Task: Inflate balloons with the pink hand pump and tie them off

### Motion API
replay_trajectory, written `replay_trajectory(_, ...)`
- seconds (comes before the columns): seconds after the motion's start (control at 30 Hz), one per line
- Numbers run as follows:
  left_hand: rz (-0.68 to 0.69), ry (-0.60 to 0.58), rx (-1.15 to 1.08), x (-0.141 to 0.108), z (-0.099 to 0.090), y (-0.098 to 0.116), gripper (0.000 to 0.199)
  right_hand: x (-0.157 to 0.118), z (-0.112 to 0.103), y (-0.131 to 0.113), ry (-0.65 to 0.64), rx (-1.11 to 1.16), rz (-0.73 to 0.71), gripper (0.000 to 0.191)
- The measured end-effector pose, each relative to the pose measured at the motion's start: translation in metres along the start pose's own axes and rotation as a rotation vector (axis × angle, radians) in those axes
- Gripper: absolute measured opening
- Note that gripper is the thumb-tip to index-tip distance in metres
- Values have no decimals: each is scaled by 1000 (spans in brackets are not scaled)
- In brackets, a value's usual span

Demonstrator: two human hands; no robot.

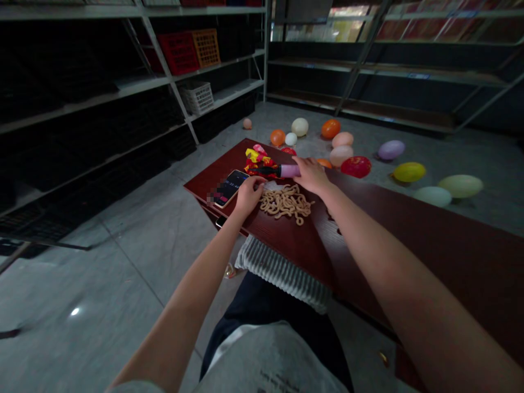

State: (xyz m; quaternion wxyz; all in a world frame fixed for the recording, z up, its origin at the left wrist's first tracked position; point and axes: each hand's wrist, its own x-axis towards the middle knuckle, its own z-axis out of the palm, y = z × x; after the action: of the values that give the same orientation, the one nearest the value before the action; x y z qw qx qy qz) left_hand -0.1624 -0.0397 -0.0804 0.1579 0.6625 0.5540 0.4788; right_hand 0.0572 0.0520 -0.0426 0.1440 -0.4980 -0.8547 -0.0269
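My right hand (pixel 311 173) is wrapped round the pale purple end of a hand pump (pixel 289 171), whose black nozzle end points left across the table. Close below that nozzle, my left hand (pixel 249 194) has its fingers curled together; whatever is between them is hidden. A phone (pixel 230 189) with a lit screen lies just left of it. Between my forearms is a heap of tan, curled, noodle-like pieces (pixel 285 203), with something whitish at its back edge. Shiny red and yellow crumpled packets (pixel 258 156) lie beyond the nozzle.
The dark red-brown table (pixel 385 218) runs off to the right. A grey ribbed cushion (pixel 282 271) is at its front edge. Several balloons (pixel 392 149) lie on the floor behind. Shelves (pixel 221 98) with crates line the left and back.
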Motion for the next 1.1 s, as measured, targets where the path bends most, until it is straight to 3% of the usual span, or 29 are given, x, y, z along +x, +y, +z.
replay_trajectory(0.2,-34,30,-12,2,2,0,18,-2,0,8,-3,-4,-51,48)
replay_trajectory(0.43,-43,9,-8,2,2,-1,18,-22,-34,29,125,179,103,43)
replay_trajectory(0.53,-7,-4,23,8,2,-7,21,-44,-51,40,157,442,246,44)
replay_trajectory(0.63,70,-46,166,23,5,-9,26,-78,-61,40,169,947,399,44)
replay_trajectory(0.8,73,-156,581,42,20,1,33,-136,-63,27,-112,1638,624,37)
replay_trajectory(0.97,-56,-121,819,37,29,8,26,-169,-56,33,-107,1900,728,39)
replay_trajectory(1.1,-121,-162,745,38,25,8,27,-180,-53,44,-25,2038,725,38)
